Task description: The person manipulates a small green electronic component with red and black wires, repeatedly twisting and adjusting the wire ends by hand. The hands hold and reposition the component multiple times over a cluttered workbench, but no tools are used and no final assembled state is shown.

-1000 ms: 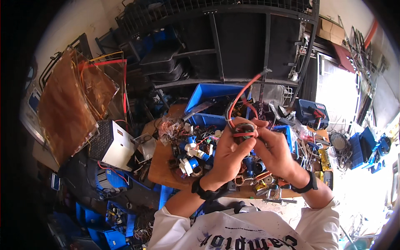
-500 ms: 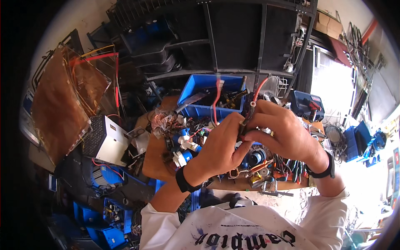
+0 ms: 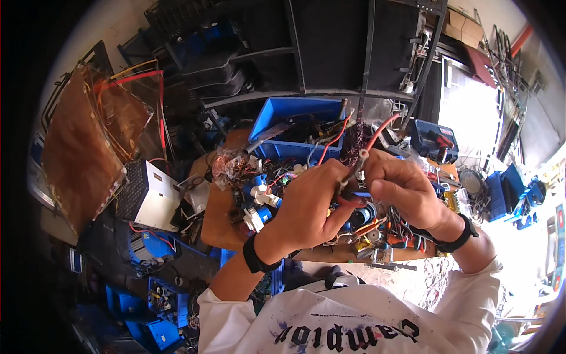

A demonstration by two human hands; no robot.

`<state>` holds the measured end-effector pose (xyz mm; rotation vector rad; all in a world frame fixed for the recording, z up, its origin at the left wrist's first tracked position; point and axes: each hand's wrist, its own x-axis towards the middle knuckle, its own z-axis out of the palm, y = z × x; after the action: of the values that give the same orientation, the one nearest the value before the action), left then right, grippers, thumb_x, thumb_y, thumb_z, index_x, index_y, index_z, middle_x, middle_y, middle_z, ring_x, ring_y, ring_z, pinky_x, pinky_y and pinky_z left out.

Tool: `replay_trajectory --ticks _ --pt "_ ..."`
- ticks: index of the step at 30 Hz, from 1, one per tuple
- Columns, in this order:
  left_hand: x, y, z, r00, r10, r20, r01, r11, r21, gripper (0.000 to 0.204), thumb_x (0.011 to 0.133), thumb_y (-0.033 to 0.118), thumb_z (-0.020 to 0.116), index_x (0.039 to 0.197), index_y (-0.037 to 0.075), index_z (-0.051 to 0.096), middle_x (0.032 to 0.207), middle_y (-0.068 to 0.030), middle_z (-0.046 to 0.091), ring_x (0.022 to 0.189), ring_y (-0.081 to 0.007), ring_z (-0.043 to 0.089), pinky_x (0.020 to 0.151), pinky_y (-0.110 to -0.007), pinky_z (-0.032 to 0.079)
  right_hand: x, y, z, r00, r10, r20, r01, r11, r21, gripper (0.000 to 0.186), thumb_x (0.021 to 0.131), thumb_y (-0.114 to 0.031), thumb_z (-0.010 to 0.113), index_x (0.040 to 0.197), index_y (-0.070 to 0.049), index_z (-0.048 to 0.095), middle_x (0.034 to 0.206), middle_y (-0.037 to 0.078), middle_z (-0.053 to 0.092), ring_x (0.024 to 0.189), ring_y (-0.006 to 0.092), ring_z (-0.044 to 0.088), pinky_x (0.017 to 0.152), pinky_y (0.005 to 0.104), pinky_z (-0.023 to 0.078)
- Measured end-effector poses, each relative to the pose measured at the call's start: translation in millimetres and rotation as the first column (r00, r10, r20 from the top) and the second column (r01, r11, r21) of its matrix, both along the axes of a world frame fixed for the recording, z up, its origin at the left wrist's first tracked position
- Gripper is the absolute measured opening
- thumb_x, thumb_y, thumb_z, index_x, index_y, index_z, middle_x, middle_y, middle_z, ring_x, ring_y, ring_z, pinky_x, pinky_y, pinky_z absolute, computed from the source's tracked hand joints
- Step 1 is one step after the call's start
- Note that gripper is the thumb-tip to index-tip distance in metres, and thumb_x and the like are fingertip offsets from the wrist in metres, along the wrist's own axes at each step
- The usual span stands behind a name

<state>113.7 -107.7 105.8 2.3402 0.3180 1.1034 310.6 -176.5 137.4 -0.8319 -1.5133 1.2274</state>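
Observation:
My left hand (image 3: 315, 200) is closed in a pinch on a thin dark metal part (image 3: 352, 175) with a round eyelet at its upper end. A thick red wire (image 3: 382, 131) rises from beside the eyelet, and a second red wire (image 3: 337, 141) stands up behind my left hand. Close on the right, my right hand (image 3: 407, 192) has its fingers curled in and its thumb bent against them. Whatever it may hold is hidden. White and blue plastic fittings (image 3: 259, 218) lie on the cluttered table beyond my left wrist.
A blue crate (image 3: 277, 147) of tools stands at the table's far side. Pliers (image 3: 407, 239) and small parts cover the right part of the wooden table (image 3: 221, 221). A dark toolbox (image 3: 433, 141) sits at the far right. A white metal box (image 3: 156, 197) is on the left.
My right hand has drawn slightly right and down, away from my left fingers. The metal part stays in my left hand, and its red wires now lean more to the right.

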Motion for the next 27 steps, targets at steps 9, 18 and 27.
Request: replay_trajectory --ticks 9,18,27 --pt "7.5 8.2 0.3 0.989 0.065 -0.133 -0.056 0.996 0.072 0.034 0.080 0.010 0.071 0.106 0.001 0.050 0.088 -0.0149 0.053 0.081 -0.0366 0.058 0.066 -0.043 0.047 0.7 4.3 9.5 0.734 -0.392 0.554 0.087 0.864 0.496 0.022 0.084 -0.020 0.074 0.088 0.001 0.069 0.084 0.015 0.060 0.077 0.0318 0.063 0.065 0.0385 0.049" --pt "2.4 3.0 2.1 0.991 0.069 -0.113 -0.028 0.943 0.332 0.035 0.074 0.014 0.074 0.101 0.004 0.054 0.092 -0.0115 0.057 0.087 -0.0327 0.061 0.094 -0.048 0.048 4.1 -12.9 0.3 0.882 -0.256 0.395 0.113 0.930 0.350 0.014 0.086 -0.011 0.072 0.084 0.002 0.067 0.081 0.011 0.057 0.074 0.0253 0.056 0.065 0.0368 0.043" --pt "4.8 -5.8 4.9 0.997 0.008 -0.080 0.017 0.952 0.305 0.037 0.073 0.019 0.077 0.099 0.005 0.055 0.089 -0.0104 0.059 0.086 -0.0320 0.062 0.100 -0.050 0.044 23.1 -26.5 -19.6 0.952 -0.159 0.260 0.060 0.934 0.354 0.021 0.087 -0.013 0.073 0.076 -0.001 0.060 0.078 0.008 0.052 0.072 0.0213 0.049 0.065 0.0345 0.040"
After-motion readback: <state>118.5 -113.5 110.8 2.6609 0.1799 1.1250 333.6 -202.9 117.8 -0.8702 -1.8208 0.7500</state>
